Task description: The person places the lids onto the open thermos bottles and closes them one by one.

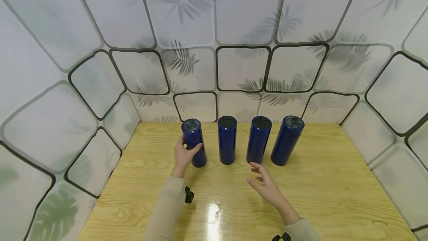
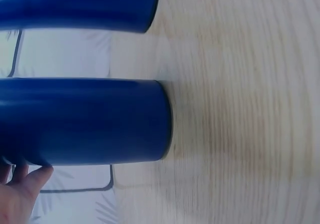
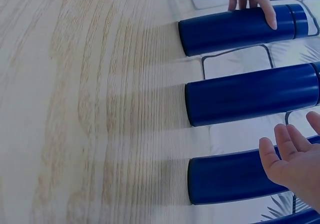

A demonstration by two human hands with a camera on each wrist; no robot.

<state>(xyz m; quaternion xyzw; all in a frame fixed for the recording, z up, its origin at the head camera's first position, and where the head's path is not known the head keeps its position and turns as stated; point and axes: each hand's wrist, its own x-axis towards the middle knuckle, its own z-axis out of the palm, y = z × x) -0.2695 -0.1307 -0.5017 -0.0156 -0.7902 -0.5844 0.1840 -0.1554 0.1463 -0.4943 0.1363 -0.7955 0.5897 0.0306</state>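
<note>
Several dark blue thermos flasks stand upright in a row on the table. The leftmost thermos flask (image 1: pixel 199 156) is gripped by my left hand (image 1: pixel 182 156), its thumb across the front and the fingers around the left side. In the left wrist view, the fingertips meet the flask's wall at the lower left. Second from left is another thermos flask (image 1: pixel 227 144), untouched. My right hand (image 1: pixel 267 190) is held in front of the third thermos flask (image 1: pixel 256 142), fingers loosely spread and nothing in them. At the right end stands one more thermos flask (image 1: pixel 285 144).
The light wooden table (image 1: pixel 321 196) ends at the back and both sides against patterned panels (image 1: pixel 244 68) with leaf prints. Small gaps separate the flasks. A black wrist device (image 1: pixel 189 195) sits at the left sleeve.
</note>
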